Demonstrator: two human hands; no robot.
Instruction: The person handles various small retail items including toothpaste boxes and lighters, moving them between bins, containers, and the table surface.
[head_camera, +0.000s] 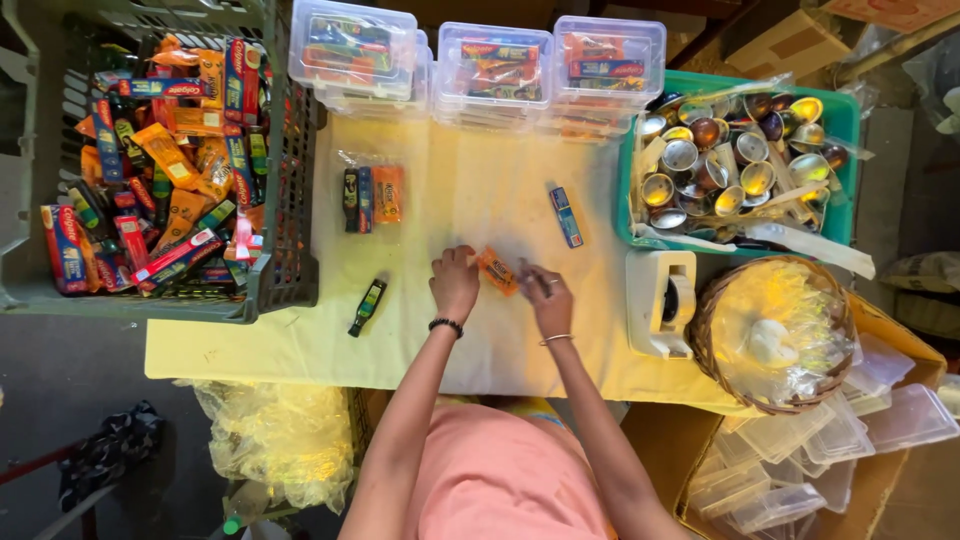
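Head view: a table under a pale yellow cloth fills the middle. At its centre both hands meet on a small orange packet. The left hand pinches the packet's 9 o'clock end with curled fingers; the right hand pinches the 3 o'clock end.

At 9 to 10 o'clock a grey crate holds heaped small boxes. At 12 o'clock stand clear lidded boxes. A teal tray of metal cups sits at 2 o'clock, with a white tape dispenser and a wicker basket at 3 o'clock. A dark green bottle lies near the left hand. Grey floor shows at 8 o'clock.
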